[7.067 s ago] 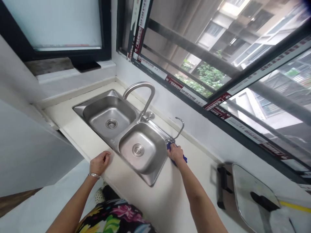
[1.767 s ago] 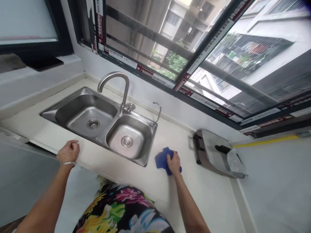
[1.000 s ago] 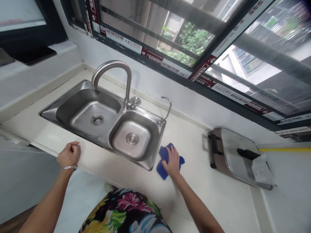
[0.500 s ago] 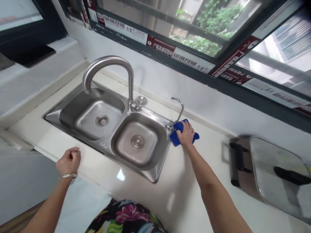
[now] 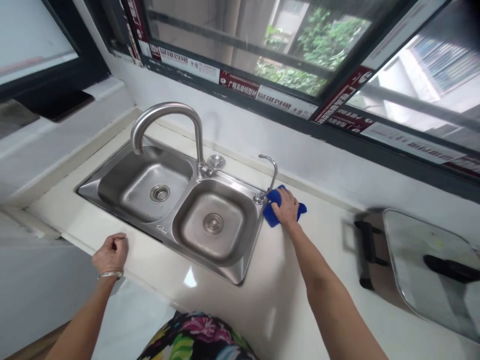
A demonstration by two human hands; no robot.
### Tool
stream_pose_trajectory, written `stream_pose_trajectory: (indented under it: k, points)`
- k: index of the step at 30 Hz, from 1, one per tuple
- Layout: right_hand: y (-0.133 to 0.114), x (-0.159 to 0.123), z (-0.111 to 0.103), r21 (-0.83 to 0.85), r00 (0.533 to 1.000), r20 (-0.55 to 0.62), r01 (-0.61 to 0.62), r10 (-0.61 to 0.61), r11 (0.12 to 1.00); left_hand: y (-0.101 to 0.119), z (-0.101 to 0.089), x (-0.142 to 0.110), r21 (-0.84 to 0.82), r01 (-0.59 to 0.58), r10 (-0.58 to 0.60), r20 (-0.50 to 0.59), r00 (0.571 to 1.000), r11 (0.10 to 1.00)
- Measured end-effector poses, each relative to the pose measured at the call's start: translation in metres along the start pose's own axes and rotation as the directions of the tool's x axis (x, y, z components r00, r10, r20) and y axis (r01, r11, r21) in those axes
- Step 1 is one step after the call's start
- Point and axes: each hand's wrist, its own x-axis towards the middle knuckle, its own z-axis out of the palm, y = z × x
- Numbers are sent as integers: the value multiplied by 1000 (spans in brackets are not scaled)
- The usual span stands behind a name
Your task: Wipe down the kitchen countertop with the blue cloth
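My right hand (image 5: 288, 206) presses a blue cloth (image 5: 273, 216) onto the white countertop, just right of the sink's corner. Close by its fingers stands a small thin faucet (image 5: 275, 172) with a base on the sink rim. My left hand (image 5: 111, 253), with a silver bangle at the wrist, rests as a loose fist at the counter's front edge; nothing shows in it. Between the hands lies a double-bowl stainless steel sink (image 5: 168, 231), both bowls without dishes. A large curved faucet (image 5: 168, 107) arches over the left bowl.
An electric pan with a glass lid (image 5: 423, 260) sits on the countertop (image 5: 262, 305) at the right. Behind the sink run a white wall (image 5: 240, 145) and a dark window frame (image 5: 337, 132). A dark flat object (image 5: 62, 107) lies on the left ledge.
The view has shifted slightly, so the sink and my left hand sit a little lower and further right. My right hand stays on the cloth, almost unmoved.
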Motion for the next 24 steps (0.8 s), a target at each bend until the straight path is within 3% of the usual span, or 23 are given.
stream_pose_trajectory:
  k: [5,10,12,14,16,18,20,24]
  points:
    - [-10,-68,-22,41,979,110,169,-173,985,-6,0,3,-87,9,-8,21,1000,996]
    - [-11,-140,-40,123,904,197,360,-378,925,-4,-3,4,-80,-18,24,78,997,997]
    - [-6,-165,-45,112,890,204,392,-408,913,0,-6,4,-59,-7,14,113,994,998]
    - [0,-186,-47,38,926,172,336,-337,941,4,-8,0,-52,17,-10,133,991,998]
    - [4,-201,-45,-58,981,93,178,-172,982,7,-9,-5,-72,14,-5,118,993,997]
    - [8,-209,-40,-104,1000,19,0,2,995,9,-7,-10,-94,-8,17,90,996,996]
    - [12,-207,-34,-93,995,-12,-101,101,991,8,-4,-12,-104,-30,37,72,997,994]
    - [22,-171,-25,-52,990,-68,-131,127,990,4,2,-11,-93,-27,33,61,998,995]
